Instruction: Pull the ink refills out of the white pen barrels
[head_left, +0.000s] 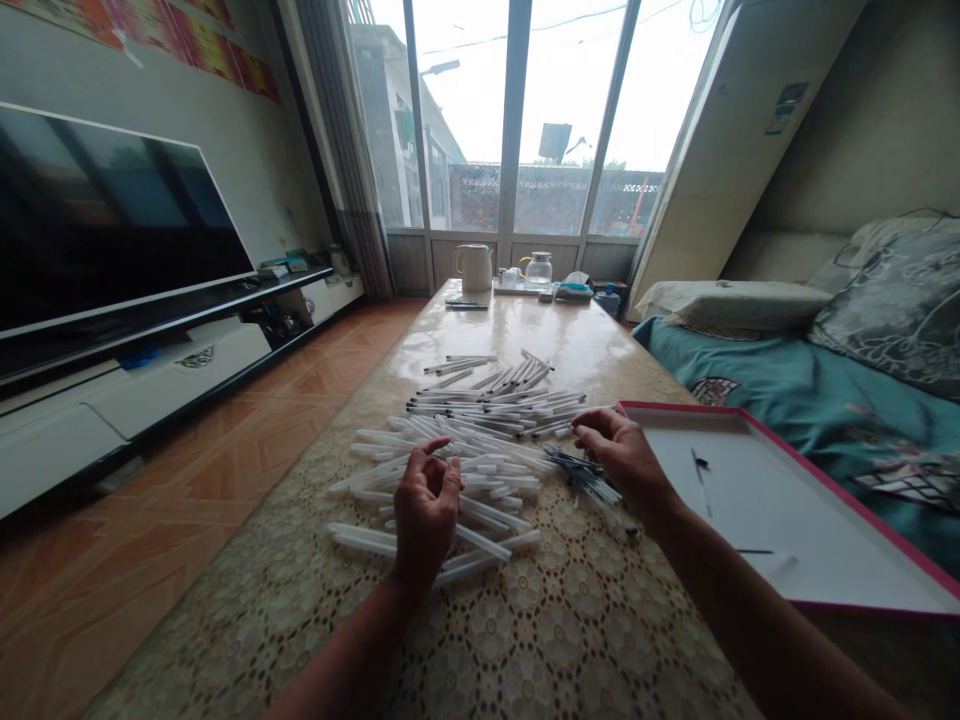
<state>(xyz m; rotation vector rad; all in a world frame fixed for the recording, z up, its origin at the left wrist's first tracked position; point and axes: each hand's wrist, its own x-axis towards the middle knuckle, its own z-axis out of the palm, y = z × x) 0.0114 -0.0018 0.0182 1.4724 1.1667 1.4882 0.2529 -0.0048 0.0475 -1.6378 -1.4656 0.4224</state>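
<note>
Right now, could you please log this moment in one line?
left hand: above white tubes | right hand: near dark refills | pink-edged tray: right of tubes

Left hand (pixel 426 510) and right hand (pixel 626 458), we log both as bare, human, five-digit type. Left forearm (pixel 360 640) and right forearm (pixel 757 600): bare as well, up to where the frame cuts them. We note smooth, plain outlines, narrow near the hands and thicker toward the frame edge. Nails too small and dim for us to tell.
</note>
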